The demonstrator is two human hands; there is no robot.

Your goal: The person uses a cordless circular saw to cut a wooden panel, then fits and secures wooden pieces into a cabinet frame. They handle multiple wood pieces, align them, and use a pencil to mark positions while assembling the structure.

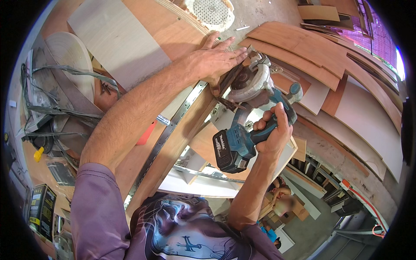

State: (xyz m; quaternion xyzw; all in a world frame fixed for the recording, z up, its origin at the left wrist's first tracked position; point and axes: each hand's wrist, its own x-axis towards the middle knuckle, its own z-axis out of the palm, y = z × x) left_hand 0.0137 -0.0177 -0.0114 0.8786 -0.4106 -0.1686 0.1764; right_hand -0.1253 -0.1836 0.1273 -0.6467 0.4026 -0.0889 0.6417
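My right hand [276,131] is wrapped round the rear handle of a teal and black cordless circular saw [240,141]. The saw's pale metal blade guard [260,82] lies at the far end of a long wooden strip [173,156], by the workbench edge. Just left of the guard, my left hand [219,60] rests on the wood with its fingers spread and its thumb down against the strip. Its fingertips are close to the front of the saw. A perforated metal rail [167,138] runs along the strip. The lower blade is largely hidden.
Pale panel [117,39] lies on the bench at left. Dark cables [65,104] and a round disc [71,60] are beyond my left arm. Stacked plywood sheets [303,56] lean at right. White cabinet pieces [203,180] stand below; other people [277,199] sit lower right.
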